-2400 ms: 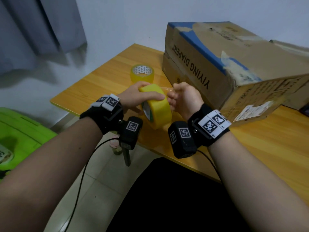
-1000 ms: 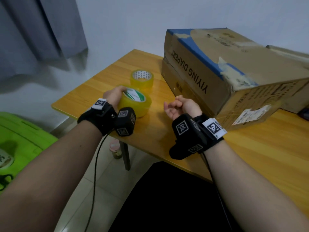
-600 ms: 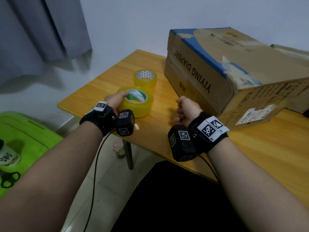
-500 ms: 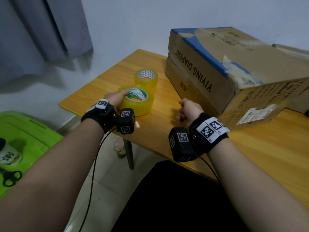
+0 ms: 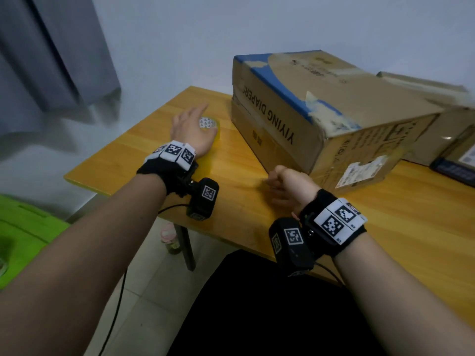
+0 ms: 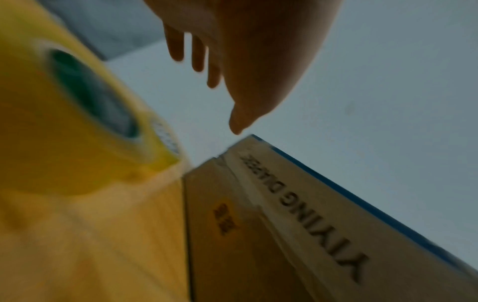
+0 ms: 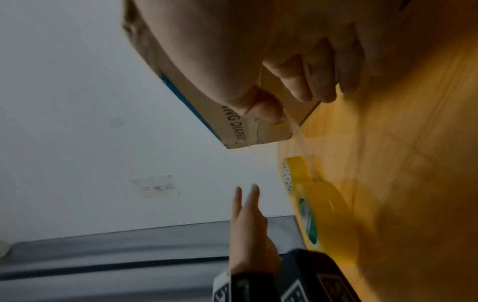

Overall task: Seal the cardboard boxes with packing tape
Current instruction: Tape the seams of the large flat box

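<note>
A large worn cardboard box (image 5: 321, 98) printed "YIYING DIAPERS" lies on the wooden table (image 5: 144, 155). Two yellow tape rolls lie flat to its left: a small roll (image 5: 209, 123) and, nearer me, a large roll (image 7: 328, 214) with a green label. In the head view my left hand (image 5: 191, 119) covers the large roll. That hand hovers just above the rolls with straight fingers and holds nothing. My right hand (image 5: 285, 183) rests on the table by the box's near corner, its fingers curled into a loose fist with nothing visible in it.
A second cardboard box (image 5: 437, 140) stands behind the first at the right, with a dark device (image 5: 455, 172) beside it. A green bin (image 5: 25, 240) sits on the floor at the left. A grey curtain (image 5: 51, 47) hangs at the back left.
My left hand has let go of the large roll, now lying flat on the table, and has lifted forward over both rolls with fingers straight. The right hand stays curled by the box.
</note>
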